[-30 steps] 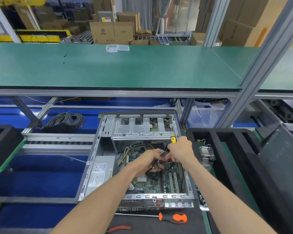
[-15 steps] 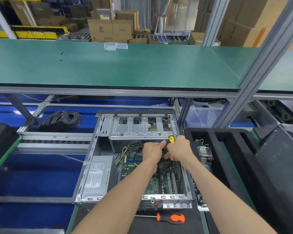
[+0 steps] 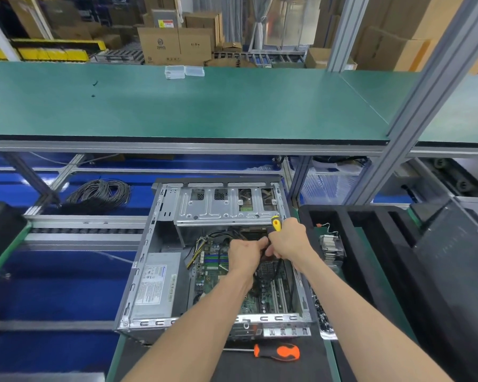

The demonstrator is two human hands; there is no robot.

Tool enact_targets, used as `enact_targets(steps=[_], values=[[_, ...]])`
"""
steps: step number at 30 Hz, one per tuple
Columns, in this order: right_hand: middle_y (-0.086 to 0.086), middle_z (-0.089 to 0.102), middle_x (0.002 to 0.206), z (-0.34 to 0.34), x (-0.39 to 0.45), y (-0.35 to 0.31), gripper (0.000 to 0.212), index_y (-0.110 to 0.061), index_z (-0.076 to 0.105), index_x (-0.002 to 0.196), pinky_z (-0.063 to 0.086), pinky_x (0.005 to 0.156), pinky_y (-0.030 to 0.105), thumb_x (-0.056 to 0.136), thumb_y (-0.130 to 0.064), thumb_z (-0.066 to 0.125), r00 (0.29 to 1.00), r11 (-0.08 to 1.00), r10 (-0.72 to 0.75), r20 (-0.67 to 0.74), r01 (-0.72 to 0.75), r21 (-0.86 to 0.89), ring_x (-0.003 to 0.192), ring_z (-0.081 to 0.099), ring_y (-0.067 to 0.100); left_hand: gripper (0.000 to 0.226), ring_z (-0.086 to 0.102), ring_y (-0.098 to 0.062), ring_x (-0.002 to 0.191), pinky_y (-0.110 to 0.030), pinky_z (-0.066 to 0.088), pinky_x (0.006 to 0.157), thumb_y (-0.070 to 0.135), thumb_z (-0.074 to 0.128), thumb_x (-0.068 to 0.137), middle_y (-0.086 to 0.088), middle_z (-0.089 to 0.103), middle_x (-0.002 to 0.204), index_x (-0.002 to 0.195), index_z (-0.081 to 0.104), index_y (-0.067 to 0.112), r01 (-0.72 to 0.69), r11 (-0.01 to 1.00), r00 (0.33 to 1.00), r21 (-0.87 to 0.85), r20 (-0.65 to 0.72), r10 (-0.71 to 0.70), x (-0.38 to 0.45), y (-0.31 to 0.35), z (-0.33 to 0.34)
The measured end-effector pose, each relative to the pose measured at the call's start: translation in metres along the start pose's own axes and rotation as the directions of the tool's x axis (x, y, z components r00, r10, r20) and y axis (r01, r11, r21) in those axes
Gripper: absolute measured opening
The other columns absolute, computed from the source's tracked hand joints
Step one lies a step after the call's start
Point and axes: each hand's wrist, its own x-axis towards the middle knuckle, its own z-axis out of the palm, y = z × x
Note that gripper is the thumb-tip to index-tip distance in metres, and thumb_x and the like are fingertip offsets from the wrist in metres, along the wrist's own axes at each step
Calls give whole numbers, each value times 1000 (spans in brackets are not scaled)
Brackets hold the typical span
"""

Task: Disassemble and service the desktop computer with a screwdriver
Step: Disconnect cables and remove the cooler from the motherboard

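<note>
Head view
Computer case (image 3: pixel 160 244): lies open on its side at the near edge of the worktop, its rear panel toward the person and its drive cage (image 3: pixel 221 208) at the far end.
Power supply (image 3: pixel 156 285): grey box with a label, in the case's near left corner.
Motherboard (image 3: pixel 213 268): green board filling the right part of the case, with card slots near the rear panel.
Right hand (image 3: pixel 289 241): curled around a yellow-handled screwdriver (image 3: pixel 276 224), whose yellow and black handle end sticks up past the knuckles; the hand is over the far right part of the motherboard, just below the drive cage.
Left hand (image 3: pixel 244 253): fingers curled, touching the right hand over a dark part inside the case; what it grips is hidden, so I cannot tell.
Orange screwdriver (image 3: pixel 279 352): lies flat on the black mat (image 3: pixel 177 365) just in front of the case's rear panel, handle to the right.
Cable coil (image 3: pixel 100 193): black, on the blue surface left of the case's far corner.
Heatsink (image 3: pixel 331 248): in the black foam tray (image 3: pixel 370 244), just right of the case.
Clear plastic boxes (image 3: pixel 184 71): two, at the far edge of the green upper shelf (image 3: pixel 232 106).
</note>
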Motion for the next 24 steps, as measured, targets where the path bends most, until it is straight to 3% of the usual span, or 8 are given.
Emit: enact_targets(steps=[4, 6, 8, 10, 13, 18, 21, 24], values=[[10, 69, 54, 0, 0, 2, 7, 0, 57, 86, 42, 37, 18, 91, -4, 53, 1000, 1000, -1, 11, 1, 16, 34, 56, 11, 29, 45, -12, 47, -22, 38, 50, 23, 77, 75, 0, 58, 50, 52, 65, 9, -27, 1000, 1000, 17, -4, 27, 0, 12, -9], [11, 70, 57, -1, -1, 2, 12, 2, 60, 87, 43, 39, 19, 91, -8, 54, 999, 1000, 6, 32, -7, 23, 37, 56, 12, 21, 51, -16, 58, -27, 43, 60, 25, 72, 66, -2, 63, 60, 63, 71, 4, -26, 1000, 996, 5, 89, 26, -2, 20, -13], [12, 72, 61, -3, -2, 3, 21, 4, 60, 97, 42, 40, 20, 88, -14, 56, 996, 996, 36, 84, -43, 82, 40, 56, 14, 17, 57, -13, 62, -31, 44, 70, 32, 70, 65, 1, 68, 65, 65, 77, 16, -19, 998, 980, 55, 197, 8, -8, 21, -16], [15, 72, 63, -4, -3, 5, 30, 6, 58, 103, 39, 38, 20, 84, -16, 57, 990, 975, 68, 123, -92, 204, 40, 54, 17, 17, 55, -7, 54, -30, 41, 68, 37, 68, 68, 6, 68, 63, 59, 75, 25, -23, 998, 969, 65, 249, 6, -9, 18, -15], [24, 70, 65, -8, -4, 9, 29, 7, 56, 102, 32, 35, 20, 80, -11, 53, 987, 917, 108, 120, -146, 372, 39, 50, 23, 18, 51, -12, 57, -27, 41, 62, 37, 68, 67, 1, 68, 68, 66, 77, 21, 13, 999, 967, -42, 256, -2, -7, 17, -12], [23, 72, 72, -29, -5, 15, 19, 9, 55, 108, 42, 39, 27, 95, -5, 56, 992, 853, 97, 80, -124, 507, 43, 58, 26, 24, 50, -17, 76, -30, 41, 71, 34, 67, 89, 4, 76, 84, 93, 77, 12, 2, 1000, 972, 3, 237, -3, 2, 16, -9], [15, 73, 71, -49, -8, 25, 17, 4, 60, 105, 47, 43, 27, 100, -13, 58, 996, 840, 82, 29, -85, 536, 46, 61, 27, 27, 49, -12, 73, -28, 41, 74, 39, 64, 94, 5, 78, 91, 106, 73, 16, -3, 998, 957, 60, 289, -15, 4, 17, -9], [10, 76, 72, -63, -10, 36, 18, -2, 65, 98, 47, 50, 24, 100, -19, 59, 996, 908, 88, -35, -66, 413, 47, 60, 20, 24, 51, -11, 77, -26, 41, 73, 38, 66, 95, 4, 78, 90, 105, 74, 17, -40, 997, 958, 59, 287, 21, 7, 15, -7]])
